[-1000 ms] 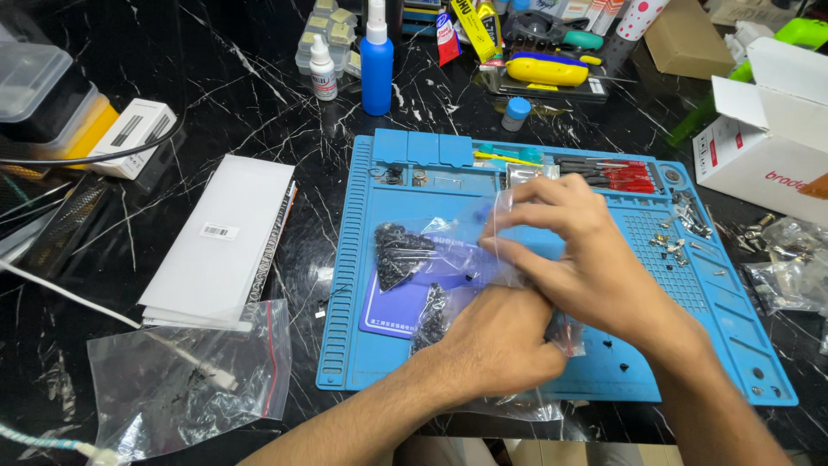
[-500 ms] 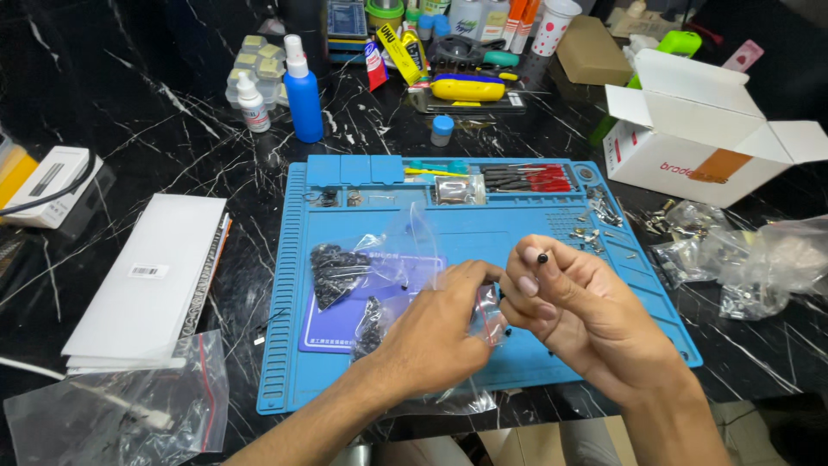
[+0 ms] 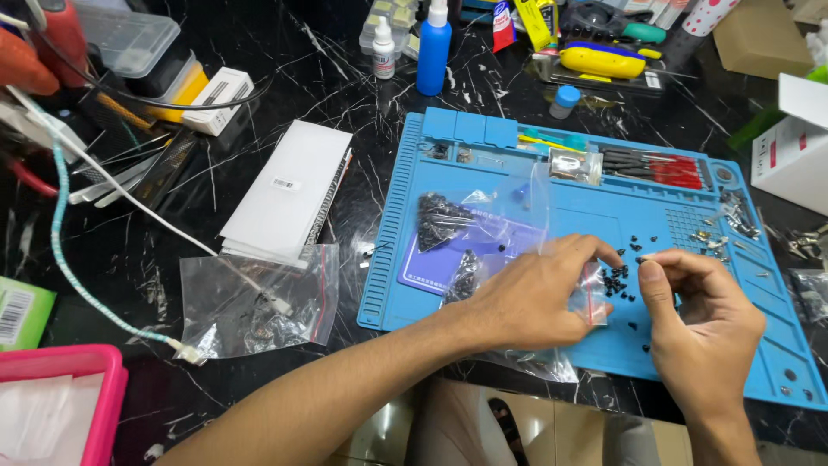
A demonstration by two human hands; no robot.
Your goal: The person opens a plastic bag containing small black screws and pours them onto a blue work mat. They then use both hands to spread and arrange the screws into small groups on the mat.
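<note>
Presently: my left hand [image 3: 526, 302] pins a clear zip bag [image 3: 589, 295] on the blue mat [image 3: 604, 349], near the worktop's front edge; right hand [image 3: 703, 332] fingers pinch one black screw [image 3: 642, 256]. I'd keep that pinch light, beside the loose screws [image 3: 617, 280].

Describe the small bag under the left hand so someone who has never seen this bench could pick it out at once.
Start at the blue work mat on the black marble table. Near its front edge, the left hand presses on a small clear zip bag. Unlike the clear bags behind it, it has a red seal strip and loose black screws scattered beside it.
</note>
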